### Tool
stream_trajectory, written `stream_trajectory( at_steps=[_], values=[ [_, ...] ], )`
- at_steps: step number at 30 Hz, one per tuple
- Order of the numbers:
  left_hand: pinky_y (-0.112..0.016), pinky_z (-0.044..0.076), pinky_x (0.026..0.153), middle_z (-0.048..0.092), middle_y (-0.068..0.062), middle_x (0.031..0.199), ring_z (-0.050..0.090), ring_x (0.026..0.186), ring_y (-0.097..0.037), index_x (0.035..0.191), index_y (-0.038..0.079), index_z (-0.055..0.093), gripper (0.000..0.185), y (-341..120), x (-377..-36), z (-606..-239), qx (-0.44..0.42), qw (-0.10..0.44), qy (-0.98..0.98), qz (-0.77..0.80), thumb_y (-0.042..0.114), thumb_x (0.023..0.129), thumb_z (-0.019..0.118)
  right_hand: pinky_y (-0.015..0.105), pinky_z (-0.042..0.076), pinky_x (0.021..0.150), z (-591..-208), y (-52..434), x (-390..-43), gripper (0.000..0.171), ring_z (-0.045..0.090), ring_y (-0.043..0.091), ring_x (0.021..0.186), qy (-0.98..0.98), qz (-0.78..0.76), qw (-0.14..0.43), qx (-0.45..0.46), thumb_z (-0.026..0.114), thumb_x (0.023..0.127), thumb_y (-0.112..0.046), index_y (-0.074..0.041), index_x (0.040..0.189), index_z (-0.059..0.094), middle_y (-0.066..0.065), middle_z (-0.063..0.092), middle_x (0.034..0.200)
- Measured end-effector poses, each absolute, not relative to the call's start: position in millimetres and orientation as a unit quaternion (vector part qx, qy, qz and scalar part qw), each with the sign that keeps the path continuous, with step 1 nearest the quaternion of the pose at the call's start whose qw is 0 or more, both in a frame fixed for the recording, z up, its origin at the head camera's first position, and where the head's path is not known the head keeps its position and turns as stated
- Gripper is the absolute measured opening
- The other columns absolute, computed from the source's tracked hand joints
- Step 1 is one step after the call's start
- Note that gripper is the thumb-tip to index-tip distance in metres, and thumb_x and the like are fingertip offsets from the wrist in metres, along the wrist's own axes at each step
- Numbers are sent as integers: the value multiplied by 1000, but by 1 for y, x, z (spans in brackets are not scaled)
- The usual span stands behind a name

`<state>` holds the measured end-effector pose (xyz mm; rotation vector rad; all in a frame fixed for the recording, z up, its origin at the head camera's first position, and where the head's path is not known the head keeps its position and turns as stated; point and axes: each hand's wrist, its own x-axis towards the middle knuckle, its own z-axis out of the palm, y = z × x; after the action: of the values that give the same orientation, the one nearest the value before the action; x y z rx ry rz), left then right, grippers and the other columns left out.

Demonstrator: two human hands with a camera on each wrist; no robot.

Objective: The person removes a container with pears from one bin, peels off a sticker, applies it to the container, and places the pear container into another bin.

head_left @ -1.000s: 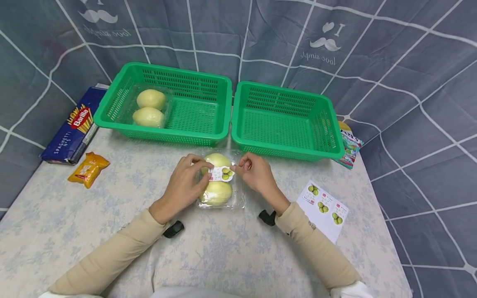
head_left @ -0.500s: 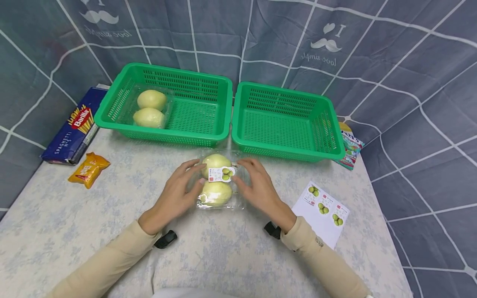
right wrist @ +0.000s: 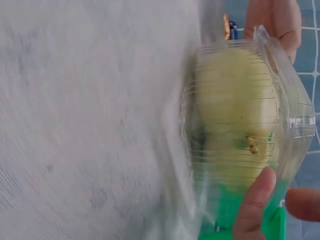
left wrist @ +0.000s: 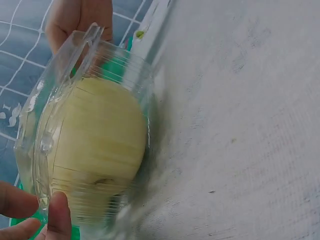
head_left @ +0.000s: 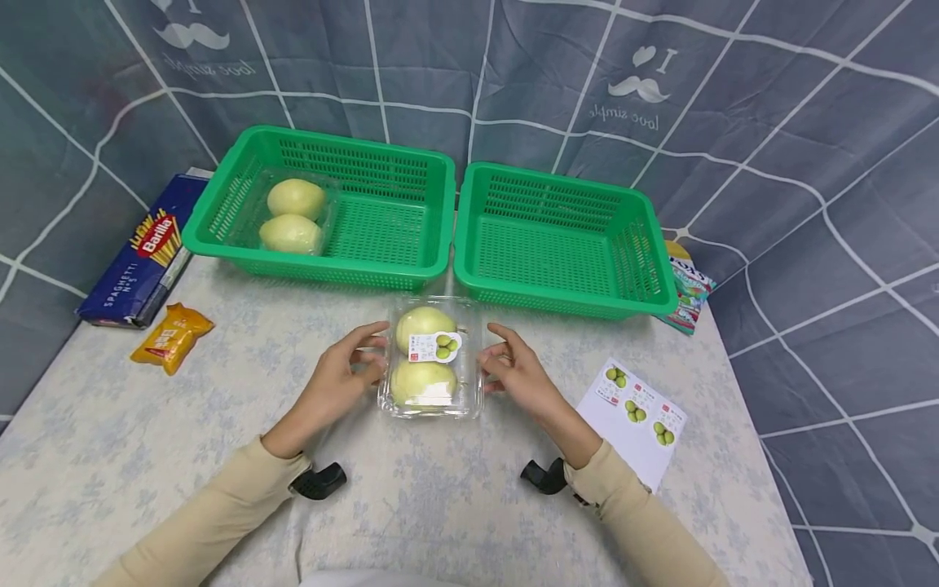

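Observation:
A clear plastic clamshell container (head_left: 469, 399) sits in the middle of the head view, with two pale yellow, pear-like fruits (head_left: 424, 383) inside. A white label (head_left: 434, 347) with a picture of green fruit lies flat across its lid. At the container's left side, my left hand (head_left: 339, 381) pinches the rim between thumb and fingers. My right hand (head_left: 522, 377) holds the opposite rim the same way. In the left wrist view, the thumb (left wrist: 59, 215) lies against the container wall. The right thumb (right wrist: 257, 197) touches the wall below the rim in the right wrist view.
Behind stand two green baskets; the left basket (head_left: 330, 265) holds another two-fruit container (head_left: 333, 196), the right basket (head_left: 557, 303) holds nothing. A label sheet (head_left: 623, 432) lies right. A spaghetti box (head_left: 139, 261) and orange packet (head_left: 174, 336) lie left, a colourful packet (head_left: 689, 297) far right.
Both hands have left the label on the lid and moved outward and down to the container's sides, taking its rim. The container appears slightly nearer and larger.

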<state>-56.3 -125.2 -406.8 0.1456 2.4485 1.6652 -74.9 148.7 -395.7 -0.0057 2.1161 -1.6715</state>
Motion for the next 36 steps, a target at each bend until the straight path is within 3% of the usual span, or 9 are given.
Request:
stream_trajectory(
  at_steps=[7, 13, 16, 23, 30, 36],
  values=[
    [-26, 60, 75, 58, -24, 135, 64, 112, -34, 148, 7, 48, 55, -125, -46, -402, 49, 112, 798, 591, -2, 95, 58, 25, 59, 74, -391, 157, -58, 54, 61, 7, 86, 735, -642, 218, 12, 53, 102, -6, -8, 154, 37, 1, 58, 105],
    [-24, 59, 75, 60, -19, 133, 63, 102, -8, 145, 11, 53, 55, -120, -35, -389, 52, 110, 785, 607, -3, 93, 59, 25, 58, 73, -376, 165, -43, 51, 60, 7, 87, 720, -664, 202, 10, 53, 102, -7, -12, 151, 40, -2, 56, 104],
    [-23, 56, 73, 61, -18, 130, 62, 99, -1, 144, 12, 55, 55, -117, -32, -377, 63, 97, 781, 614, -5, 92, 59, 26, 58, 73, -362, 170, -39, 51, 59, 7, 86, 716, -672, 192, 3, 53, 102, -8, -11, 151, 39, -3, 56, 104],
    [-21, 57, 77, 60, -16, 131, 61, 103, -5, 145, 11, 54, 52, -108, -48, -343, 106, 54, 768, 630, -2, 95, 59, 25, 57, 72, -325, 174, -51, 49, 58, 6, 82, 721, -680, 133, -21, 53, 102, -7, -8, 150, 39, -4, 57, 101],
    [-21, 56, 79, 57, -13, 139, 61, 105, -7, 146, 10, 52, 48, -97, -83, -322, 120, 35, 762, 635, 4, 99, 57, 24, 52, 72, -306, 175, -83, 46, 55, 10, 84, 714, -693, 96, 4, 52, 104, -10, -12, 149, 42, -6, 57, 99],
    [-25, 52, 88, 56, -9, 146, 60, 116, -18, 146, 10, 52, 48, -80, -122, -309, 128, 25, 766, 629, 12, 99, 60, 31, 46, 82, -297, 178, -118, 53, 52, 11, 89, 709, -701, 72, 33, 58, 102, -21, -15, 152, 39, -7, 55, 98]
  ],
)
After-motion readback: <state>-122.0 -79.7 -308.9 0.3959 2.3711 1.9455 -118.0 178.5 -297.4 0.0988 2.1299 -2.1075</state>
